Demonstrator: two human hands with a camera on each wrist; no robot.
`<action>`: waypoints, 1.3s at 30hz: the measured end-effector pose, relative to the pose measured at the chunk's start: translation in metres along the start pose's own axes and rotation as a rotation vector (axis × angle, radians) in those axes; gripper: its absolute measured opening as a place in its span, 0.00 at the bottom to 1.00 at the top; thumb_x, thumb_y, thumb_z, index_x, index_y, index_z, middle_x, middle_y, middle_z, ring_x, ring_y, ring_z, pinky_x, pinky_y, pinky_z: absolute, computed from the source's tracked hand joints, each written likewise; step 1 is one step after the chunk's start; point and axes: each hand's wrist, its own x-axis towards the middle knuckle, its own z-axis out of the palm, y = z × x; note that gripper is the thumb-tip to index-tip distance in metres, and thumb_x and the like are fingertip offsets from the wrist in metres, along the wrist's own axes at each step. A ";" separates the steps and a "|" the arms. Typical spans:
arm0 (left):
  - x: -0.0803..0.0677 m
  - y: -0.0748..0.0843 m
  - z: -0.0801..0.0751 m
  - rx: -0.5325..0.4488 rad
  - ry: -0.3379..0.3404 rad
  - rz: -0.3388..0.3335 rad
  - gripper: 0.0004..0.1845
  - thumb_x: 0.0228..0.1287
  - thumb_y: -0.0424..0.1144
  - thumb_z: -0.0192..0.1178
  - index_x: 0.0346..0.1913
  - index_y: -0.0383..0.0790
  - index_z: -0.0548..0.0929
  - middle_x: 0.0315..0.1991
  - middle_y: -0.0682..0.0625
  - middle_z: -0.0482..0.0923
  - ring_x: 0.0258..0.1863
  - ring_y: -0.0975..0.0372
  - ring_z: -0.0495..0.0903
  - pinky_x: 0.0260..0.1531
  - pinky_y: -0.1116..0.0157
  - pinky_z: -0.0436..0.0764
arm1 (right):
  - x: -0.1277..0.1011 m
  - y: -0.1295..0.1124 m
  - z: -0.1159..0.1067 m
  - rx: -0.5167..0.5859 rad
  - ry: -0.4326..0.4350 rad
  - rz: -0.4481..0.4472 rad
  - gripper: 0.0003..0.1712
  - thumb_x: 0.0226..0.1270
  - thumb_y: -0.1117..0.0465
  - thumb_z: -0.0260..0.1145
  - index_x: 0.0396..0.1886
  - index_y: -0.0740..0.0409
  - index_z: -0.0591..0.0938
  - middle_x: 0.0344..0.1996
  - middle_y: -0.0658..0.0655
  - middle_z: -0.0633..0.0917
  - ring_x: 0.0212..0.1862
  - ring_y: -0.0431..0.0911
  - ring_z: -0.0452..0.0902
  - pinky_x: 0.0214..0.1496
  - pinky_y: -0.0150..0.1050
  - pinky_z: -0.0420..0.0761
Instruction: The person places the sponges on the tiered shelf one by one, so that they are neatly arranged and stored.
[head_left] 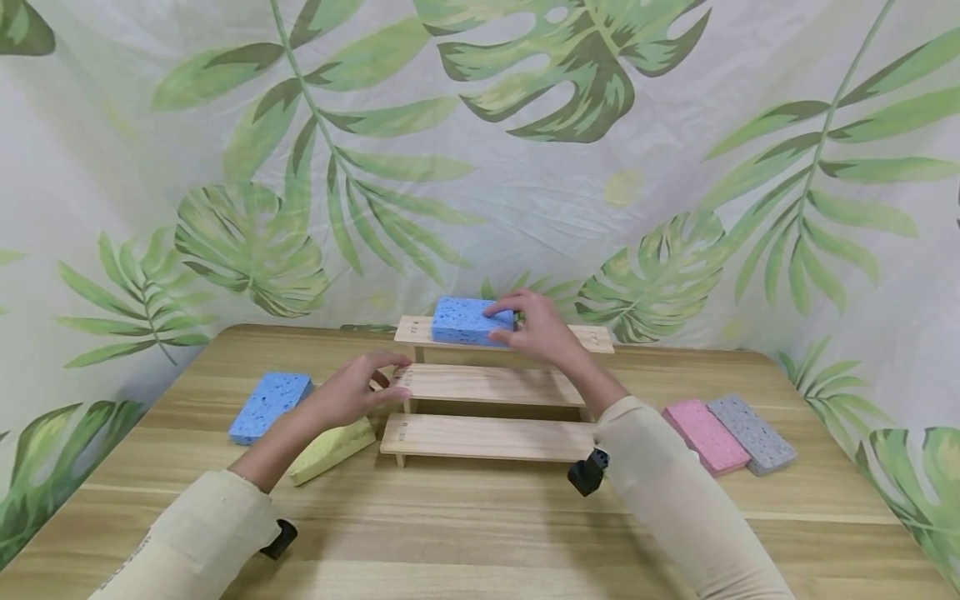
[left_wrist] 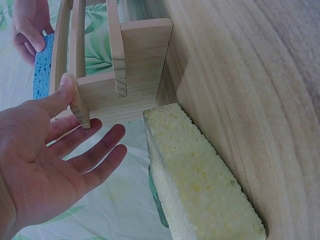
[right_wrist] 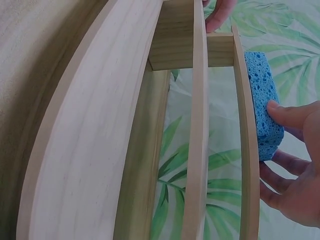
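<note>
Five sponges showed in the head view: two blue, one yellow, one pink and one grey. Only one of them, a blue sponge (head_left: 472,321), had reached the three-tier wooden step shelf (head_left: 487,437), where it lay on the top tier toward the left end. The right hand (head_left: 536,327) was on it, thumb and fingertips touching its right end, though whether they pinched it or merely rested against it could not be told for sure; the right wrist view showed a thumb pressed to the sponge's face with the other fingers loosely spread below. The left hand (head_left: 352,392) was open, fingers relaxed and apart, its thumb at the left end of the middle tier, holding nothing; the left wrist view showed the palm spread just beside the shelf's end post. Judged from how things lay, the work of setting sponges on the shelf seemed barely begun: the middle and bottom tiers were bare, and four sponges lay on the wooden table (head_left: 480,533). The second blue sponge (head_left: 270,406) lay to the left of the shelf, the yellow sponge (head_left: 330,450) just beside it and partly under the left forearm, nearest the left hand. The pink sponge (head_left: 705,435) and the grey sponge (head_left: 752,433) lay side by side, touching, to the right of the shelf.
</note>
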 end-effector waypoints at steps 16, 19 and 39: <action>0.001 -0.002 0.004 -0.005 -0.002 0.017 0.26 0.73 0.38 0.65 0.65 0.22 0.76 0.63 0.27 0.76 0.47 0.44 0.85 0.42 0.53 0.86 | 0.000 -0.002 0.003 0.000 -0.022 -0.008 0.18 0.67 0.62 0.75 0.56 0.60 0.88 0.62 0.63 0.82 0.67 0.59 0.74 0.71 0.56 0.72; 0.002 -0.001 0.003 -0.009 -0.004 0.019 0.26 0.73 0.37 0.66 0.65 0.22 0.76 0.63 0.27 0.76 0.46 0.43 0.85 0.42 0.54 0.87 | 0.000 -0.001 0.003 -0.004 -0.020 -0.012 0.18 0.67 0.62 0.75 0.55 0.59 0.89 0.62 0.63 0.82 0.66 0.58 0.74 0.71 0.55 0.72; 0.002 0.000 0.001 -0.022 -0.002 0.012 0.26 0.73 0.37 0.65 0.65 0.21 0.75 0.62 0.27 0.76 0.47 0.43 0.84 0.41 0.55 0.87 | 0.001 0.001 0.006 0.040 0.003 0.010 0.18 0.68 0.62 0.74 0.56 0.59 0.88 0.65 0.64 0.79 0.68 0.58 0.72 0.71 0.56 0.71</action>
